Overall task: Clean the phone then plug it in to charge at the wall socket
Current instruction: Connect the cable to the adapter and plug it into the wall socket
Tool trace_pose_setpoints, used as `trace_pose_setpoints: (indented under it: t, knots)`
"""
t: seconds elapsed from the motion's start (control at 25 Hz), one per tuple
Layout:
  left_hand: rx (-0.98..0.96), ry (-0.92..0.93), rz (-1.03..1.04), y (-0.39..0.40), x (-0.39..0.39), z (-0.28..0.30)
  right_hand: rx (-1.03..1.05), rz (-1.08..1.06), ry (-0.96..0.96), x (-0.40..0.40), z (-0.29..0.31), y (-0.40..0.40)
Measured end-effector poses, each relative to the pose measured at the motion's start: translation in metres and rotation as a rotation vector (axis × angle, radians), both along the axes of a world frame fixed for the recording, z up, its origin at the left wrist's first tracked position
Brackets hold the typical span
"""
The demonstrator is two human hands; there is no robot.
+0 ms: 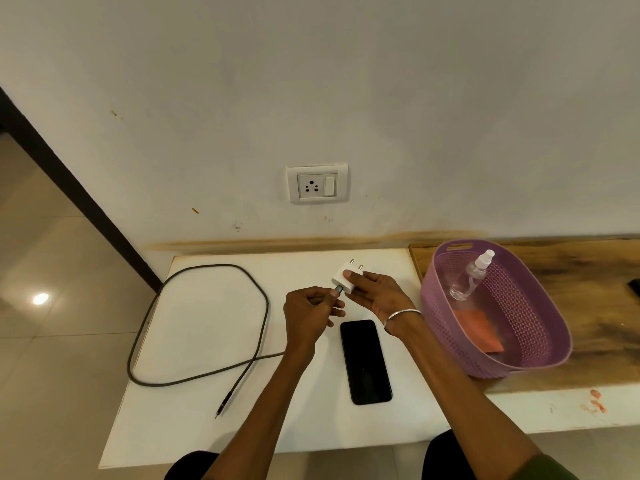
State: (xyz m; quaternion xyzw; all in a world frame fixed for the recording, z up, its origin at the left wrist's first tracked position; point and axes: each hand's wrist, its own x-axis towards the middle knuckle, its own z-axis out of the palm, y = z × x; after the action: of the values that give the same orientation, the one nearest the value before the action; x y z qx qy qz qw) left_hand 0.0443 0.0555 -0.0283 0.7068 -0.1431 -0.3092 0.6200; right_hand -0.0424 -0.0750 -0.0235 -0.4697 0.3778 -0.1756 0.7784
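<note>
A black phone lies screen up on the white table, just below my hands. My right hand holds a white charger plug with its two pins pointing up toward the wall. My left hand pinches the connector end of a dark braided cable at the plug's port. The cable loops across the left of the table; its free end lies near the front edge. A white wall socket with a switch sits on the wall above the table.
A purple plastic basket stands at the right on a wooden surface, holding a clear spray bottle and an orange cloth. A tiled floor lies beyond the table's left edge. A dark object shows at the far right.
</note>
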Motion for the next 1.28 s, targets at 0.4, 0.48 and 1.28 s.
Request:
trace_pose_setpoints:
  t: [0.4,0.48,1.28]
  knots:
    - [-0.107,0.046,-0.064,0.006,0.007,-0.001,-0.177,0.000,0.011,0.007,0.017,0.004]
    - [-0.144,0.102,-0.076,0.005,0.010,0.004,-0.179,0.009,0.003,0.008,0.016,0.009]
    - [-0.278,0.300,0.085,-0.052,0.060,0.054,-0.072,0.124,0.024,-0.006,-0.008,0.043]
